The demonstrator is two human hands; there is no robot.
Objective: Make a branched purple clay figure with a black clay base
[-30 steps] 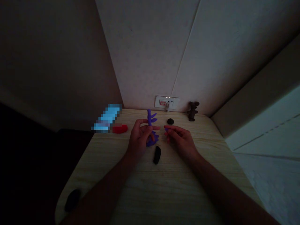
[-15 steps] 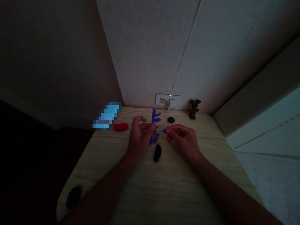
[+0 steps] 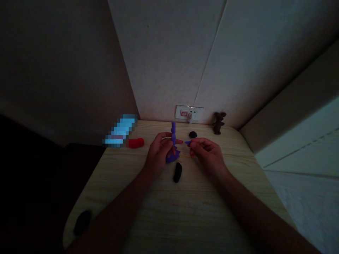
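My left hand (image 3: 159,151) pinches an upright purple clay stem (image 3: 173,128) between thumb and fingers. Small bumps run along the stem, whose lower part is hidden by the fingers. Under that hand is a spiky purple clay piece (image 3: 172,157); whether it joins the stem I cannot tell. My right hand (image 3: 208,151), a short way to the right, holds a small pointed purple clay piece (image 3: 188,142) between thumb and forefinger, its tip toward the stem. Just below the hands lies a black clay roll (image 3: 178,173) on the wooden table (image 3: 169,218).
A red clay lump (image 3: 136,143) lies at the left beside a blurred-out bright screen (image 3: 122,131). A black lump (image 3: 193,134) and a brown clay figure (image 3: 218,123) are at the back, near a wall socket (image 3: 189,113). Another black lump (image 3: 82,223) sits at the front left.
My left hand has turned the stem, so its side spikes no longer stick out to the right. The pointed piece now shows more clearly in my right fingertips.
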